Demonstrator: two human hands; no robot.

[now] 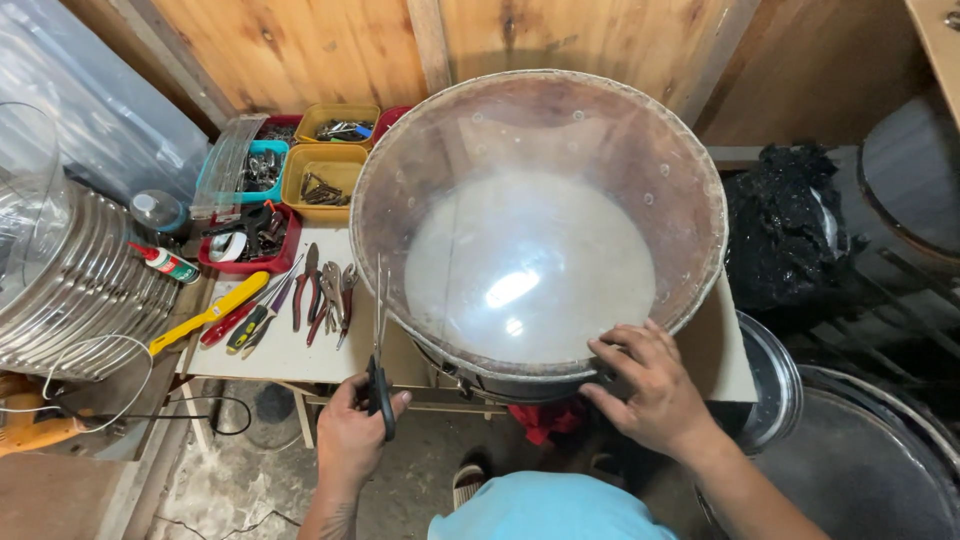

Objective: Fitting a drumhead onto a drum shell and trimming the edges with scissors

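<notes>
A cluttered workshop: pliers (325,295) on a worktable (300,350), bins of hardware (322,180), plank walls (300,45).

Glossy, seemingly plastic drum skin (530,260); metal scissors (380,340); wood wall (300,50)

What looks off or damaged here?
Little stands out. The round drum-like frame has a rough, uneven edge on its translucent skin, and red cloth pokes out beneath it. The left hand holds scissors at that edge; the right hand presses the rim. Pliers lie loosely on the table.
</notes>
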